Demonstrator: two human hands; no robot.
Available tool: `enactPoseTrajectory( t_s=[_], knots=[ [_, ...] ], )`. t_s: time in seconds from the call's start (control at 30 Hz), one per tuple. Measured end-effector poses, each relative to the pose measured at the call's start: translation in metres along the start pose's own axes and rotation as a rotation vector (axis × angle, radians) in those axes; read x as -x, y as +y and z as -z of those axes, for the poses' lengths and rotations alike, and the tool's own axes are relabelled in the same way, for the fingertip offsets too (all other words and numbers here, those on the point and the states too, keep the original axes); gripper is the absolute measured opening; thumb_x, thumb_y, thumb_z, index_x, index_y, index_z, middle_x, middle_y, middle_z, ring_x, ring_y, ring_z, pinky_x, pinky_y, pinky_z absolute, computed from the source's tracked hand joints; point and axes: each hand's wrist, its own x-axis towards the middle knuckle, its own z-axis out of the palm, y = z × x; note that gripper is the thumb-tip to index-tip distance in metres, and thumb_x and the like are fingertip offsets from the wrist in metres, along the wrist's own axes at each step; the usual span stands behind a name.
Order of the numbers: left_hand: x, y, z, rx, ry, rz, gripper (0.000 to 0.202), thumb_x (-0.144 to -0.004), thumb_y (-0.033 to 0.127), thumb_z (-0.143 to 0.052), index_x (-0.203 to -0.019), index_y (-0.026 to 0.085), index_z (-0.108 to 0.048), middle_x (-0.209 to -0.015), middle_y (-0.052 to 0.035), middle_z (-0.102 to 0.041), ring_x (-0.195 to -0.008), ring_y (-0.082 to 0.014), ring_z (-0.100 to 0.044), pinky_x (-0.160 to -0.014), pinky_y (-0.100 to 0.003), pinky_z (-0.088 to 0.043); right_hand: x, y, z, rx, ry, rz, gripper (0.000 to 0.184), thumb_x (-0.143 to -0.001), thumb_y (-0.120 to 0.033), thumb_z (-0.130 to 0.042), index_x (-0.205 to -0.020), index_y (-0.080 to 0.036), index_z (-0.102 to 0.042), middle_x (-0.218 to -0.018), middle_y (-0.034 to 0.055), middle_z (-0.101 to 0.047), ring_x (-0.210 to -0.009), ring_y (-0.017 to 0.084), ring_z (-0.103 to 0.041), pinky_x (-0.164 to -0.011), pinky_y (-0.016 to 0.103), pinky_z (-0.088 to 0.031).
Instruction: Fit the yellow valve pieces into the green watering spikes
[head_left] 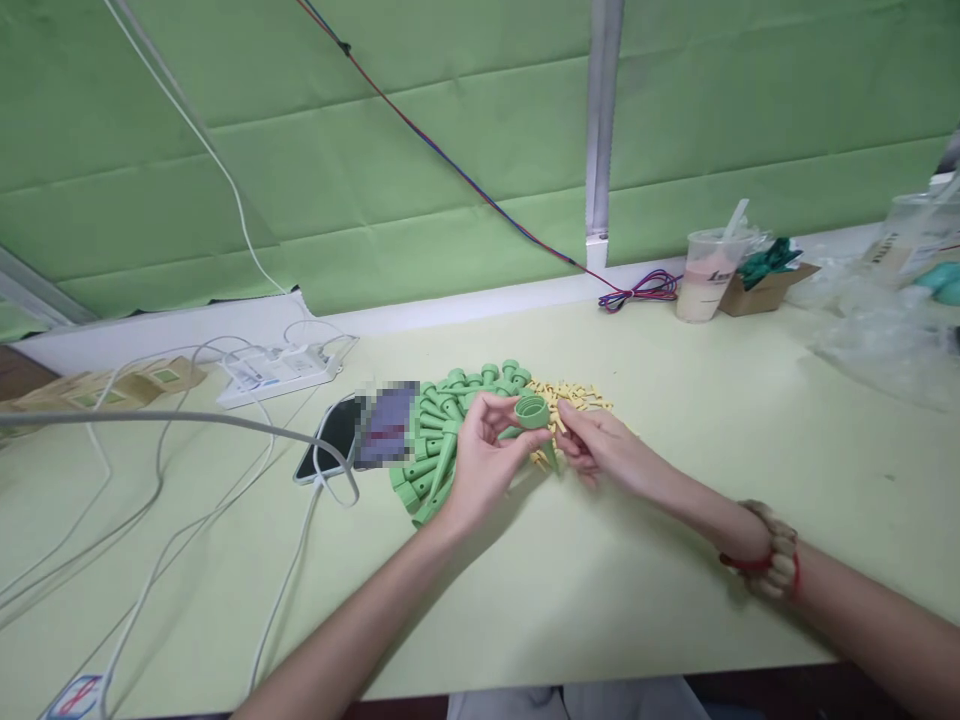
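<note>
My left hand (491, 450) grips a green tapered plastic part (532, 410) between thumb and fingers. Its round, open end with ridges inside faces up, and its narrow end points down toward the table. Close on its right, my right hand (596, 440) has its thumb and fingers pinched together; what they hold is too small to make out. Behind and left of my left hand lies a pile of similar green parts (442, 430), partly covered by the hand. Small yellow pieces (574, 393) lie heaped behind both hands.
A phone (330, 440) with a cable lies left of the green pile, beside a blurred patch. Loose cables and a power strip (281, 372) occupy the left. At the back right stand a drink cup (705, 278), a small cardboard box (769, 290) and plastic bags (885, 325).
</note>
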Motion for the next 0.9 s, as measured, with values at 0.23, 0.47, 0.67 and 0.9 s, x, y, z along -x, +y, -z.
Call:
enactPoseTrajectory(
  t_s=[0.23,0.47,0.67,0.9],
  knots=[
    [-0.004,0.007,-0.001,0.123,-0.111,0.247,0.044,-0.067,0.028,-0.070,-0.108,0.017,-0.062,-0.070,-0.0008,-0.060,-0.064,-0.0110,-0.059,-0.058,-0.020,-0.052,-0.003,0.003,0.030,0.934,0.106,0.596,0.028,-0.090,-0.040,-0.036,-0.082,-0.019,-0.052,-0.065,0.0034,-0.055,-0.058,0.015,-0.049,-0.053,0.026,-0.034],
    [-0.001,0.008,0.000,0.003,-0.111,0.107,0.040,-0.065,0.023,-0.070,-0.105,0.020,-0.067,-0.059,0.0031,-0.056,-0.058,-0.0103,-0.056,-0.059,-0.021,-0.050,-0.001,0.006,0.027,0.917,0.098,0.656,0.031,-0.090,-0.032,-0.032,-0.061,-0.022,-0.039,-0.053,0.0007,-0.045,-0.049,0.014,-0.041,-0.050,0.027,-0.028],
    [-0.003,0.001,0.003,-0.069,-0.123,-0.015,0.035,-0.064,0.020,-0.071,-0.099,0.021,-0.070,-0.075,-0.0001,-0.063,-0.067,-0.0117,-0.057,-0.061,-0.020,-0.048,0.004,0.005,-0.003,0.033,0.006,0.096,0.045,-0.088,-0.050,-0.025,-0.051,-0.024,-0.020,-0.034,-0.0066,-0.022,-0.031,0.010,-0.025,-0.036,0.025,-0.025],
    [-0.010,-0.007,0.003,0.156,-0.100,0.235,0.043,-0.064,0.030,-0.072,-0.105,0.019,-0.066,-0.076,-0.0006,-0.065,-0.067,-0.0108,-0.058,-0.059,-0.020,-0.050,-0.002,0.005,0.011,0.415,0.149,0.177,0.039,-0.086,-0.052,-0.038,-0.064,-0.020,-0.045,-0.046,-0.0036,-0.046,-0.041,0.011,-0.043,-0.046,0.024,-0.035]
  ],
)
